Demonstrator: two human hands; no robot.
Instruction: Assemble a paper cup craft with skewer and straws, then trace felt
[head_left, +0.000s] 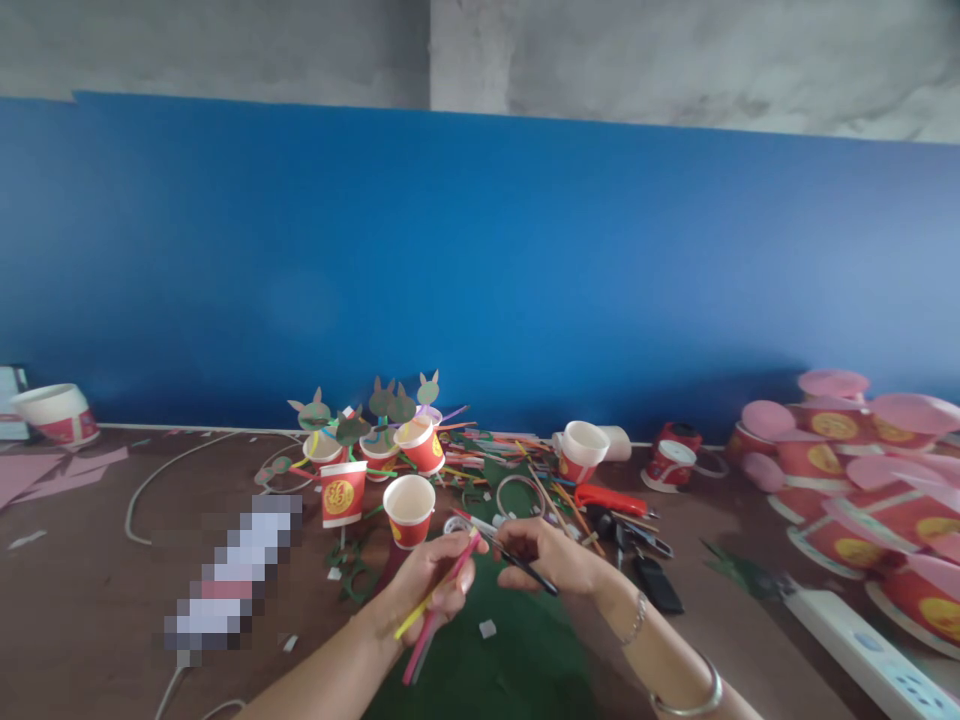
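Pink and yellow straws are pinched in my left hand, their lower ends slanting toward me. My right hand is closed on a slim black-handled tool with a silvery front end, close to the straws' upper ends; its exact kind is unclear. A dark green sheet lies beneath both hands. Just beyond my left hand stands a red and white paper cup. Behind it are several cups with green animal-head cutouts on straws.
Loose coloured straws are heaped at the back. A red-handled tool and a black object lie to the right. Red cups with pink discs crowd the far right, near a white power strip. A phone lies left.
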